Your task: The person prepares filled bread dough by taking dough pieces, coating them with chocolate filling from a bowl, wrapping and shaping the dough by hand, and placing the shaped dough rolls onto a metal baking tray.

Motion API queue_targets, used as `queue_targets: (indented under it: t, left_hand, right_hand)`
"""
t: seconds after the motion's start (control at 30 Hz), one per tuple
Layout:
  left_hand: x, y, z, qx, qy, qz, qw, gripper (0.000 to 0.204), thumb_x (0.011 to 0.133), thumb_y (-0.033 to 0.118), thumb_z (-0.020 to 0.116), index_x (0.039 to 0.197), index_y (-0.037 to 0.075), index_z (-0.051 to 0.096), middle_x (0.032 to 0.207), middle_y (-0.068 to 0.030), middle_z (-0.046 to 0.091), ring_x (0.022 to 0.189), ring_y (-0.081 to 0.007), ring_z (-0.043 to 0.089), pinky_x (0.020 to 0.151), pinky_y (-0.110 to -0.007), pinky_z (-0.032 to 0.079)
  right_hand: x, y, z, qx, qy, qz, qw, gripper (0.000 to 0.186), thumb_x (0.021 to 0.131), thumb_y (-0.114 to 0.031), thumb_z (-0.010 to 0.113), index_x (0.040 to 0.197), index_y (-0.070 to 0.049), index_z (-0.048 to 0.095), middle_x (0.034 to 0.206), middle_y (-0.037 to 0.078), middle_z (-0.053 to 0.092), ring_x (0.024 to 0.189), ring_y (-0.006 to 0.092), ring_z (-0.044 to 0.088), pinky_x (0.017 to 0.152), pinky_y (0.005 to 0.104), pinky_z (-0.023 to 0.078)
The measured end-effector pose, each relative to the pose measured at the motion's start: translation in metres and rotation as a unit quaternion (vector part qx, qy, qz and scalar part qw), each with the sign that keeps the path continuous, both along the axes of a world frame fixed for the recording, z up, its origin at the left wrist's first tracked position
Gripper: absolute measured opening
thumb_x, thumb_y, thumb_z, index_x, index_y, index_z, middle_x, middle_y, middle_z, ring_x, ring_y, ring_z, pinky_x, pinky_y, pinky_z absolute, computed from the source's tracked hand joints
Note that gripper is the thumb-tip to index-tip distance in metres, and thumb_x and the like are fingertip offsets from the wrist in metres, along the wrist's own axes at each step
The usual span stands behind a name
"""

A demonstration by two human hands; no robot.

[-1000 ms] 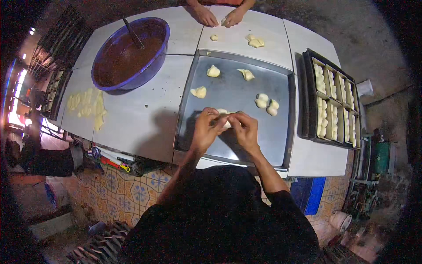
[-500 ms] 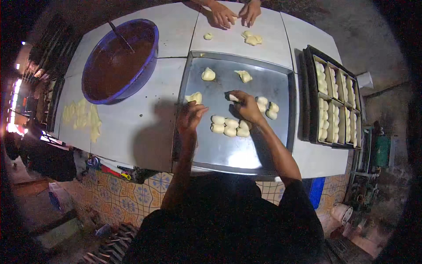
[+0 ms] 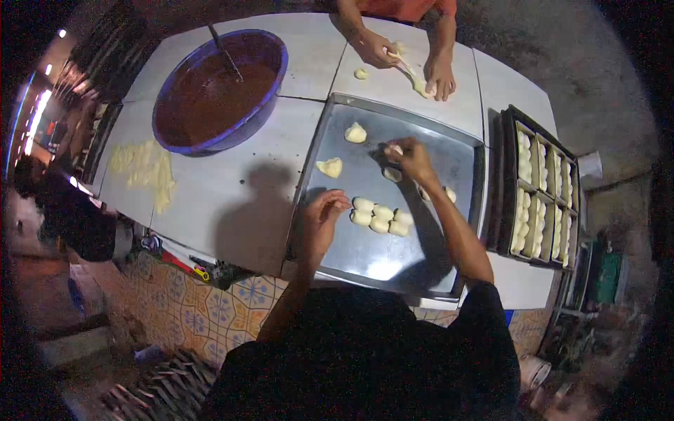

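Observation:
On the large metal tray [image 3: 330, 256], my left hand [image 3: 326, 209] hovers with loosely bent fingers just left of a block of rounded dough pieces [image 3: 379, 219], holding nothing visible. Higher up, my right hand [image 3: 407, 158] pinches a small pale bit of dough above another pale piece [image 3: 391, 175], partly in its shadow. Loose dough lumps rest at the upper left [image 3: 355, 133] and middle left [image 3: 329, 167] of the tray. More pieces at the right are partly hidden by my right forearm.
A co-worker's hands [image 3: 439, 81] stretch dough beyond the tray on the tiled table [image 3: 512, 84]. A purple basin [image 3: 214, 95] of brown contents with a utensil stands at left, a spread of dough [image 3: 151, 172] below it. Dark compartmented pans [image 3: 540, 189] of dough sit at right.
My hands have separated from the dough they held together; my right hand has moved up and pinches dough, my left dropped leftward. The co-worker's hands now stretch a strand. The camera view has shifted.

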State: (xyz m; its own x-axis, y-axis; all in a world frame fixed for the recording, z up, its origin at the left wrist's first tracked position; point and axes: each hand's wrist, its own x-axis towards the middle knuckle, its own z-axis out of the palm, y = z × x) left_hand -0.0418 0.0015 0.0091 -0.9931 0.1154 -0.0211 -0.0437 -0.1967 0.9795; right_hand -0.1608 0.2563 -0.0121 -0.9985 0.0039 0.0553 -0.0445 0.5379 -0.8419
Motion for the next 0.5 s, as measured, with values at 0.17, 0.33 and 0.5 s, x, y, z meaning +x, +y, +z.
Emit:
queue_targets:
  t: [0.17,0.33,0.5]
  left_hand:
    - [0.011,0.012,0.033,-0.122,0.133,0.061,0.982,0.039,0.086,0.008,0.062,0.123,-0.003,0.053,0.111,-0.0099,0.059,0.099,-0.0149,0.055,0.083,-0.027,0.046]
    - [0.02,0.02,0.043,-0.025,0.112,0.155,0.981,0.026,0.08,0.004,0.068,0.104,-0.006,0.064,0.096,-0.0076,0.063,0.083,-0.0109,0.057,0.07,-0.025,0.047]
    - [0.026,0.008,0.047,-0.113,0.043,0.109,0.987,0.015,0.074,-0.004,0.065,0.089,-0.005,0.068,0.077,-0.0082,0.067,0.067,-0.009,0.06,0.058,-0.022,0.046]
  right_hand:
    - [0.098,-0.091,0.071,-0.29,0.015,0.05,0.956,0.028,0.079,-0.012,0.069,0.102,0.004,0.064,0.107,0.009,0.058,0.102,0.0184,0.055,0.091,0.0302,0.042]
    - [0.133,-0.128,0.082,-0.228,0.113,-0.052,0.966,0.015,0.084,-0.009,0.062,0.093,0.003,0.062,0.09,0.007,0.057,0.084,0.0146,0.054,0.072,0.0263,0.044]
    - [0.122,-0.116,0.08,-0.209,0.148,0.033,0.966,0.03,0.091,-0.028,0.054,0.1,-0.002,0.065,0.112,0.012,0.047,0.109,0.0263,0.047,0.091,0.0369,0.038]
